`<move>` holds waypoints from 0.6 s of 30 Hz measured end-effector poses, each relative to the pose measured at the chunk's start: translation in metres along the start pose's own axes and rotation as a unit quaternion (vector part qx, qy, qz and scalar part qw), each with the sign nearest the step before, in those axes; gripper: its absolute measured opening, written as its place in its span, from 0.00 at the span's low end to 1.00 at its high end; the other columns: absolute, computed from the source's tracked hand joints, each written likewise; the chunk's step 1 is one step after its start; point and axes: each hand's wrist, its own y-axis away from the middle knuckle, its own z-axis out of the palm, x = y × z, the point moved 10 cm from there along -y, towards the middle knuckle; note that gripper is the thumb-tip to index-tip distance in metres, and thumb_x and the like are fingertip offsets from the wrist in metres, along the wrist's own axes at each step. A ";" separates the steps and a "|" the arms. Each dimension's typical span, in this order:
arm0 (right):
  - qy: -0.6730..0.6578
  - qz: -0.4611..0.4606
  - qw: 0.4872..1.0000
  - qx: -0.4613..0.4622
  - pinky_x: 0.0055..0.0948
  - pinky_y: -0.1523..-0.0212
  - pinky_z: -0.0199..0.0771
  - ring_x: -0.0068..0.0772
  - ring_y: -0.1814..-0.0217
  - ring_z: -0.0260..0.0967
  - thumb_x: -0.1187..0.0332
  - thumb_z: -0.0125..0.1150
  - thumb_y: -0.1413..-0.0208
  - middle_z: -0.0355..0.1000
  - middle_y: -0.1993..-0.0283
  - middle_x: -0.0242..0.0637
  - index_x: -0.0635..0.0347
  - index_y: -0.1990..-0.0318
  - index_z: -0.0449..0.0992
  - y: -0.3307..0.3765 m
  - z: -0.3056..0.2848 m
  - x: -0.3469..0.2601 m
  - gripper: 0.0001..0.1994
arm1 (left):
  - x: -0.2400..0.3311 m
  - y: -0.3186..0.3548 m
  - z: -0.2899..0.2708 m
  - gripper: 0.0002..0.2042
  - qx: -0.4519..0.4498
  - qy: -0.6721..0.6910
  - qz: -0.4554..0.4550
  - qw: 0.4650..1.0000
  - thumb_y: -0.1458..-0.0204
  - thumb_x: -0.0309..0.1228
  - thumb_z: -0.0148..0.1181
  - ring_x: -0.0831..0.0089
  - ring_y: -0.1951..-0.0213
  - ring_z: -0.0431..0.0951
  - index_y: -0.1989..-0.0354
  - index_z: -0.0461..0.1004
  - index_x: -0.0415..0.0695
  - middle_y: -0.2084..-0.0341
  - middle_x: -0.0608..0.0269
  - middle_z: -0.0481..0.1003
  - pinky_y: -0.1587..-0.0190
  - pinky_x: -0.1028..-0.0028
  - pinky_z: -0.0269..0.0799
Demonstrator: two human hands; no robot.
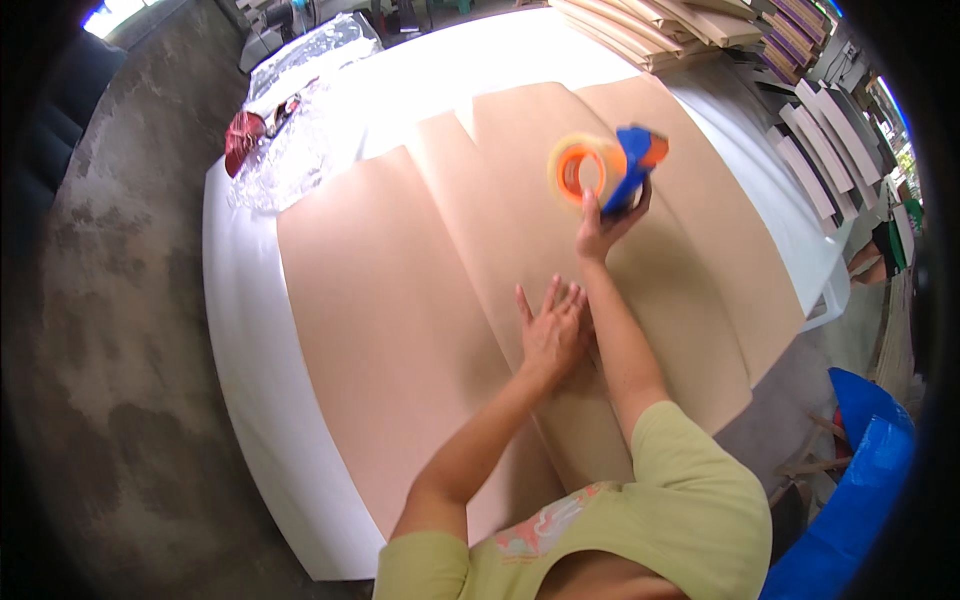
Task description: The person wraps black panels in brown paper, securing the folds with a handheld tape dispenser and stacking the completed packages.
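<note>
A large brown cardboard sheet [370, 300], with long creases running through it, lies across the white table. My left hand [555, 335] rests palm down on the cardboard near its middle, fingers spread. Beyond it and to the right, my right hand [608, 225] grips a blue and orange tape dispenser [628, 165], holding it up over the sheet. A wide roll of tape [556, 170] with an orange core sits on the dispenser, slightly blurred. Whether any tape end hangs loose is too small to tell.
Crumpled clear plastic wrap [285, 165] and a red item [243, 140] lie at the table's [250, 360] far left. Stacked cardboard [650, 25] stands at the far edge, pale panels [825, 150] farther right. Blue sheeting [860, 500] is at the lower right; a concrete wall [130, 300] rises at left.
</note>
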 end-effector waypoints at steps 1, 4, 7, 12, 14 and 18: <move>-0.024 0.012 1.000 0.005 0.37 0.39 0.53 0.40 0.38 0.51 0.73 0.63 0.55 0.47 0.38 0.48 0.64 0.37 0.43 0.013 -0.007 0.013 0.40 | 0.001 0.004 0.005 0.27 0.003 -0.018 0.002 1.000 0.53 0.45 0.56 0.68 0.34 0.51 0.42 0.64 0.53 0.41 0.72 0.63 0.39 0.36 0.22; 0.023 0.010 1.000 0.009 0.38 0.40 0.55 0.41 0.39 0.52 0.73 0.62 0.55 0.47 0.39 0.49 0.64 0.37 0.43 0.024 -0.006 0.031 0.40 | -0.006 -0.001 -0.003 0.26 -0.038 0.033 0.006 0.999 0.53 0.40 0.58 0.66 0.36 0.54 0.43 0.65 0.52 0.42 0.68 0.64 0.38 0.39 0.28; 0.076 -0.022 0.996 -0.038 0.36 0.44 0.59 0.40 0.43 0.56 0.73 0.64 0.57 0.51 0.43 0.48 0.64 0.38 0.46 0.033 -0.003 0.029 0.40 | -0.034 -0.017 -0.032 0.27 -0.075 0.219 -0.031 0.972 0.52 0.38 0.59 0.62 0.38 0.58 0.42 0.63 0.47 0.42 0.59 0.64 0.38 0.47 0.43; 0.106 -0.152 0.976 -0.112 0.34 0.65 0.66 0.40 0.61 0.61 0.75 0.66 0.63 0.61 0.58 0.47 0.60 0.41 0.53 0.042 0.015 0.008 0.38 | -0.047 -0.076 -0.244 0.33 0.364 0.302 0.038 0.880 0.53 0.38 0.62 0.54 0.52 0.72 0.42 0.58 0.31 0.47 0.41 0.66 0.46 0.62 0.62; 0.100 -0.168 0.972 -0.128 0.34 0.66 0.66 0.42 0.61 0.61 0.75 0.66 0.64 0.62 0.59 0.47 0.59 0.41 0.55 0.043 0.024 0.002 0.38 | -0.045 -0.119 -0.239 0.30 0.232 0.298 -0.040 0.925 0.52 0.38 0.62 0.58 0.57 0.75 0.45 0.62 0.32 0.51 0.43 0.70 0.51 0.66 0.66; 0.086 -0.166 0.971 -0.149 0.34 0.66 0.67 0.42 0.62 0.61 0.70 0.68 0.64 0.63 0.59 0.48 0.57 0.43 0.60 0.040 0.028 0.005 0.36 | -0.042 -0.159 -0.196 0.20 -0.048 0.313 -0.083 0.945 0.50 0.37 0.60 0.68 0.63 0.77 0.54 0.73 0.33 0.63 0.52 0.77 0.59 0.73 0.71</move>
